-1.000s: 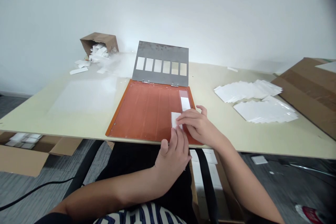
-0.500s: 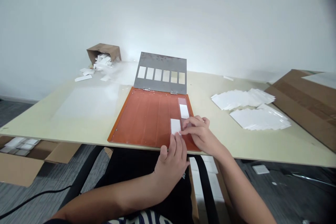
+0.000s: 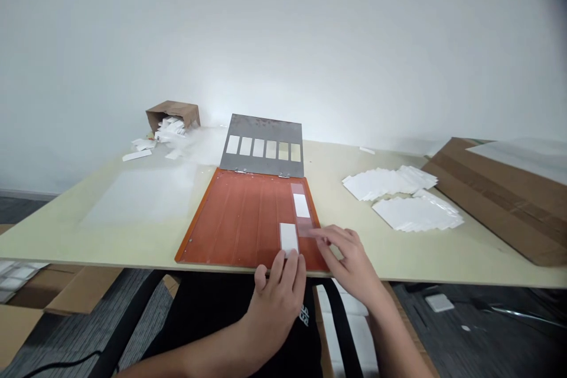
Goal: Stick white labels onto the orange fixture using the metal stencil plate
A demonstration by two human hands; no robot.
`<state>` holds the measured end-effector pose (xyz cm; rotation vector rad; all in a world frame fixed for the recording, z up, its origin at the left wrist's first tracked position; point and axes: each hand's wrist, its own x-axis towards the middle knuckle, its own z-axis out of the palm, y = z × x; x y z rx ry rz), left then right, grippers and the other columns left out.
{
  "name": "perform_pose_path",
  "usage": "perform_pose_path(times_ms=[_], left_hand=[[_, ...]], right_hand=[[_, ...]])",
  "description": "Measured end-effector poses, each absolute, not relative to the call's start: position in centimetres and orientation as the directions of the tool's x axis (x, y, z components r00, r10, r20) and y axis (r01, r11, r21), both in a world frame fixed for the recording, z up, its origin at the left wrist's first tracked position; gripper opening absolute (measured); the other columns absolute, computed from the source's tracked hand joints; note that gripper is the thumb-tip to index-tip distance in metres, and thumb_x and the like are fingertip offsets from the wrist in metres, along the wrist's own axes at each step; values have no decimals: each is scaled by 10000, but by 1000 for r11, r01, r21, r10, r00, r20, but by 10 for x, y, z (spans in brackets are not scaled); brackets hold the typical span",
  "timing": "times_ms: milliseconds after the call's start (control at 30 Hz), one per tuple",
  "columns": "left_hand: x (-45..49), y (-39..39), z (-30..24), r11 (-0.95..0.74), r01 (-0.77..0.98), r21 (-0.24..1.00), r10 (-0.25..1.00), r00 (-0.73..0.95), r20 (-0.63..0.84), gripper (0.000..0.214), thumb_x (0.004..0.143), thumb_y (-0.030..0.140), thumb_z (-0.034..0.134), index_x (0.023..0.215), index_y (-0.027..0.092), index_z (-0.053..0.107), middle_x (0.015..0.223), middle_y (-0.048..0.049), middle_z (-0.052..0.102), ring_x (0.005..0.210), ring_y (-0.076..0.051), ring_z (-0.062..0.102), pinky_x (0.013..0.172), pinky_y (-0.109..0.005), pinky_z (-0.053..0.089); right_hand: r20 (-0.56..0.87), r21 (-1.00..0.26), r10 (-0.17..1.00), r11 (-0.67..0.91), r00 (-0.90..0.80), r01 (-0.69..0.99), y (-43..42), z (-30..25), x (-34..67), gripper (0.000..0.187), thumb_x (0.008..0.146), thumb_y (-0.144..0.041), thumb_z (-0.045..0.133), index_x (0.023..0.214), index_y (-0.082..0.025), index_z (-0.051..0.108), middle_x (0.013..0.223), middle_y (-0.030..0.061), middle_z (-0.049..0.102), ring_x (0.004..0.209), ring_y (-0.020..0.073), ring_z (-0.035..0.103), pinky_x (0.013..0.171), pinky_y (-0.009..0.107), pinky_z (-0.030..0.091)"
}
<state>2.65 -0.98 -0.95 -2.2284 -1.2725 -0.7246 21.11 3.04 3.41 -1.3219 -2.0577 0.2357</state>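
Note:
A white card [image 3: 289, 238] lies near the front right of an orange-red board [image 3: 230, 218]. The fingers of my left hand [image 3: 281, 289] are stretched out, their tips resting at the card's near edge. To the right of that card, my right hand [image 3: 348, 254] has its thumb and index finger brought together at the near end of a clear plastic film [image 3: 305, 227]. Another white card [image 3: 302, 205] sits behind, with clear film showing at both its ends. Hinged to the board's far edge, a grey metal plate [image 3: 266, 130] leans back with a row of several rectangular windows.
Fanned white cards [image 3: 390, 182] lie in two groups to the right, beside a large cardboard box [image 3: 505, 201]. At the back left, a small open carton [image 3: 177, 111] spills white pieces. Clear sheets [image 3: 142, 195] cover part of the left tabletop.
My right hand has shifted from the front card's right edge toward the clear film at the right. My left fingers stay at the card's near edge. The camera view has tilted up.

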Motion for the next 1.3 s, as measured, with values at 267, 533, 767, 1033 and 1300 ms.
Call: perform_pose_path(times_ms=[267, 533, 767, 1033, 1300], left_hand=[[16, -7, 2, -628, 777, -48, 488, 441, 753, 152, 885, 103, 559, 922, 194, 675, 779, 20, 649, 767, -135, 563, 750, -356, 297], [27, -3, 17, -778, 622, -84, 226, 402, 887, 145, 885, 151, 586, 974, 161, 701, 827, 0, 713, 749, -128, 583, 743, -351, 331], [44, 11, 14, -793, 585, -167, 115, 414, 903, 203, 807, 189, 693, 1010, 198, 702, 847, 6, 711, 790, -133, 595, 820, -351, 366], [65, 23, 17, -746, 630, -216, 204, 525, 826, 226, 866, 229, 633, 1089, 230, 673, 1002, -19, 701, 875, -161, 570, 849, -374, 339], [51, 24, 4, -734, 676, -63, 492, 594, 636, 221, 912, 364, 555, 1021, 191, 640, 995, -43, 673, 905, -195, 543, 853, -414, 309]], right_hand=[[278, -743, 960, 206, 14, 637, -14, 28, 204, 251, 933, -440, 522, 879, -225, 640, 624, -8, 585, 559, 148, 519, 574, 263, 431], [81, -992, 987, 67, 141, 103, -24, 28, 191, 384, 832, -478, 670, 1106, -241, 545, 682, -17, 647, 606, 148, 585, 587, 247, 481], [49, -999, 990, 50, 130, -5, -6, 27, 204, 382, 782, -446, 736, 1021, -212, 552, 667, -23, 622, 563, 112, 538, 561, 230, 438], [159, -966, 943, 87, 292, 245, 25, 23, 260, 460, 747, -510, 714, 1056, -197, 584, 681, 3, 641, 549, 137, 518, 502, 254, 416], [524, -273, 819, -100, 235, 957, 91, 17, 377, 371, 903, -337, 442, 1063, -171, 732, 1012, 144, 726, 861, 278, 601, 784, 433, 431]])
